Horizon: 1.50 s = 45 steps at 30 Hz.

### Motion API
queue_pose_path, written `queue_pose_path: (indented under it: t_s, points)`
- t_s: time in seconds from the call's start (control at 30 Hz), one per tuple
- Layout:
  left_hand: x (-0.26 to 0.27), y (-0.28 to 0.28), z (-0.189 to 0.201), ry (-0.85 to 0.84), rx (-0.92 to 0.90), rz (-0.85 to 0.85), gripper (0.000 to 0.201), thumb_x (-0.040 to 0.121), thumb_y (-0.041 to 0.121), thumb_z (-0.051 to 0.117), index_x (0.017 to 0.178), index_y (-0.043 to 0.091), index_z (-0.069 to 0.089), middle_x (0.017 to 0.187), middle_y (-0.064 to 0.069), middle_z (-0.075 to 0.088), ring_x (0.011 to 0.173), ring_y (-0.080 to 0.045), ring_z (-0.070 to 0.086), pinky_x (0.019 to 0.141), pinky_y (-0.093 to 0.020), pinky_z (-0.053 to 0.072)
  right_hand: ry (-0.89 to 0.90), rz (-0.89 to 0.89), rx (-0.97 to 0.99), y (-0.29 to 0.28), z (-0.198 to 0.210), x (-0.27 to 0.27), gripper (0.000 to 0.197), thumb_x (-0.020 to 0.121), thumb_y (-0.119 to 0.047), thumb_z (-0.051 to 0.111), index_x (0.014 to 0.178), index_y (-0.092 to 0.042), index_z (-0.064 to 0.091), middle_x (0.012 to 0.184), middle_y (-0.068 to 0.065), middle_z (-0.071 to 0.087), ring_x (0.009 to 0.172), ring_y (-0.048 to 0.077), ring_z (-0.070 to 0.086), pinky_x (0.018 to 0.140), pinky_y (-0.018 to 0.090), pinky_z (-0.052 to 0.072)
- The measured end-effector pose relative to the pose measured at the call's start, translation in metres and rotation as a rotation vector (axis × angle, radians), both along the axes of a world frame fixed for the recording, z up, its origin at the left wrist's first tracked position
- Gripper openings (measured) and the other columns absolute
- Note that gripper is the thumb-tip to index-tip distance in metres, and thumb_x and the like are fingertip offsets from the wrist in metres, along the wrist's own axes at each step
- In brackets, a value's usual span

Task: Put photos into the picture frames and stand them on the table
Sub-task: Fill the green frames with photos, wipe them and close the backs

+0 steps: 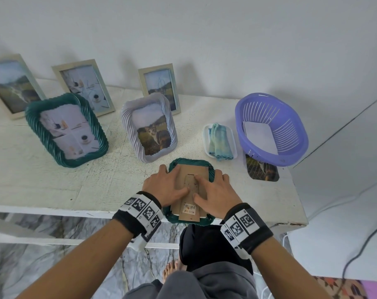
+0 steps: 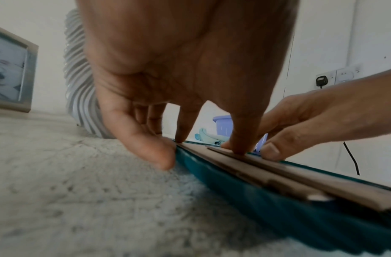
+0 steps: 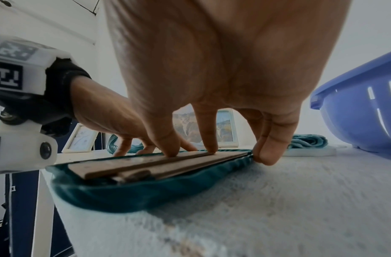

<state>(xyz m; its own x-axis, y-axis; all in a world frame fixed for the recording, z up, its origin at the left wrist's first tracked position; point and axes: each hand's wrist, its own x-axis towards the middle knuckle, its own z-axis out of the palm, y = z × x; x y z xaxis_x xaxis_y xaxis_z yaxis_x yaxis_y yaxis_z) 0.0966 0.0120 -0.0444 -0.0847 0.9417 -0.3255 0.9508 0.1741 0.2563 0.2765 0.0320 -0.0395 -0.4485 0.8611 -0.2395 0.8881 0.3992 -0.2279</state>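
A teal rope-edged picture frame [image 1: 190,161] lies face down at the table's front edge, its near end slightly past the edge. Its brown cardboard backing [image 1: 183,175] faces up, with a barcode sticker near me. My left hand [image 1: 166,186] presses on the backing's left side, thumb on the central stand strip, little finger [image 2: 163,156] down beside the frame [image 2: 267,200]. My right hand [image 1: 213,190] presses with thumb and index finger [image 3: 208,139] on the backing [image 3: 146,165], outer fingers against the frame's right rim [image 3: 146,194]. A loose cat photo [image 1: 262,171] lies partly under the basket.
Standing behind are a teal frame [image 1: 66,130], a lilac frame [image 1: 149,128] and three pale frames [image 1: 84,87], all with photos. At right sit a white tray [image 1: 206,134] holding a folded cloth and a purple basket [image 1: 295,156] with white sheets.
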Motion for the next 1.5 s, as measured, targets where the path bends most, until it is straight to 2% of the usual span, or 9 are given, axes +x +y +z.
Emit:
queue_pose_path:
  t_s: [0.27, 0.6, 0.73, 0.83, 0.93, 1.07, 1.13, 1.23, 1.5]
  points:
    - [0.007, 0.002, 0.002, 0.125, 0.060, -0.063, 0.075, 0.089, 0.065, 0.043, 0.147, 0.021, 0.026, 0.126, -0.011, 0.046, 0.107, -0.031, 0.056, 0.083, -0.039, 0.044, -0.010, 0.003, -0.005, 0.000, 0.001, -0.001, 0.059, 0.090, -0.052, 0.045, 0.145, -0.032, 0.032, 0.123, 0.014, 0.036, 0.107, 0.031, 0.036, 0.093, 0.039, 0.038]
    - [-0.005, -0.005, -0.011, 0.010, 0.097, -0.056, 0.084, 0.089, 0.069, 0.040, 0.152, 0.019, 0.021, 0.129, -0.008, 0.040, 0.115, -0.026, 0.048, 0.091, -0.039, 0.046, 0.007, 0.004, 0.003, 0.001, -0.001, 0.001, 0.061, 0.089, -0.053, 0.046, 0.144, -0.033, 0.031, 0.125, 0.014, 0.035, 0.110, 0.031, 0.035, 0.095, 0.039, 0.039]
    - [-0.020, -0.016, -0.024, -0.029, 0.131, -0.046, 0.110, 0.067, 0.089, 0.021, 0.155, 0.024, 0.014, 0.130, -0.004, 0.037, 0.115, -0.022, 0.039, 0.096, -0.037, 0.043, -0.020, 0.013, 0.033, 0.000, -0.001, 0.002, 0.060, 0.090, -0.053, 0.044, 0.145, -0.035, 0.029, 0.127, 0.014, 0.035, 0.109, 0.030, 0.035, 0.094, 0.039, 0.038]
    - [-0.022, -0.027, -0.033, -0.063, 0.208, -0.005, 0.114, 0.063, 0.092, 0.022, 0.155, 0.026, 0.013, 0.139, -0.001, 0.032, 0.124, -0.021, 0.032, 0.103, -0.038, 0.033, -0.037, 0.002, 0.082, -0.005, 0.001, 0.007, 0.055, 0.092, -0.053, 0.042, 0.144, -0.035, 0.032, 0.134, 0.013, 0.034, 0.110, 0.030, 0.036, 0.092, 0.040, 0.039]
    - [-0.020, -0.033, -0.038, -0.111, 0.208, 0.059, 0.116, 0.061, 0.095, 0.026, 0.155, 0.029, 0.011, 0.156, -0.003, 0.017, 0.142, -0.024, 0.016, 0.114, -0.045, 0.021, 0.140, 0.054, 0.117, -0.013, 0.000, 0.020, 0.041, 0.093, -0.032, 0.045, 0.134, -0.027, 0.048, 0.137, 0.010, 0.038, 0.111, 0.030, 0.038, 0.093, 0.041, 0.042]
    - [-0.018, -0.036, -0.045, -0.121, 0.188, 0.095, 0.114, 0.062, 0.094, 0.027, 0.155, 0.030, 0.011, 0.163, -0.004, 0.004, 0.149, -0.023, -0.001, 0.119, -0.048, 0.008, 0.295, 0.221, -0.038, -0.022, -0.006, 0.047, 0.038, 0.088, -0.003, 0.045, 0.116, -0.020, 0.062, 0.131, 0.003, 0.050, 0.118, 0.024, 0.039, 0.099, 0.032, 0.041]
    - [-0.017, -0.037, -0.048, -0.133, 0.202, 0.101, 0.112, 0.063, 0.093, 0.027, 0.155, 0.030, 0.012, 0.164, -0.004, 0.003, 0.150, -0.022, -0.002, 0.119, -0.047, 0.006, 0.329, 0.274, -0.060, -0.024, -0.007, 0.057, 0.039, 0.084, -0.001, 0.044, 0.110, -0.020, 0.067, 0.134, 0.006, 0.051, 0.123, 0.025, 0.038, 0.101, 0.026, 0.035]
    - [-0.015, -0.038, -0.050, -0.122, 0.215, 0.097, 0.111, 0.064, 0.092, 0.026, 0.155, 0.029, 0.011, 0.164, -0.005, 0.002, 0.150, -0.022, -0.002, 0.120, -0.046, 0.006, 0.322, 0.325, -0.068, -0.026, -0.009, 0.062, 0.041, 0.082, -0.004, 0.044, 0.106, -0.023, 0.071, 0.136, 0.009, 0.050, 0.125, 0.025, 0.037, 0.101, 0.026, 0.032]
    - [-0.015, -0.039, -0.049, -0.124, 0.216, 0.097, 0.112, 0.063, 0.093, 0.024, 0.155, 0.029, 0.013, 0.164, -0.005, 0.003, 0.151, -0.022, -0.001, 0.120, -0.045, 0.006, 0.299, 0.330, 0.036, -0.027, -0.018, 0.055, 0.034, 0.079, -0.016, 0.029, 0.086, -0.015, 0.062, 0.122, 0.010, 0.055, 0.112, 0.029, 0.043, 0.090, 0.031, 0.045]
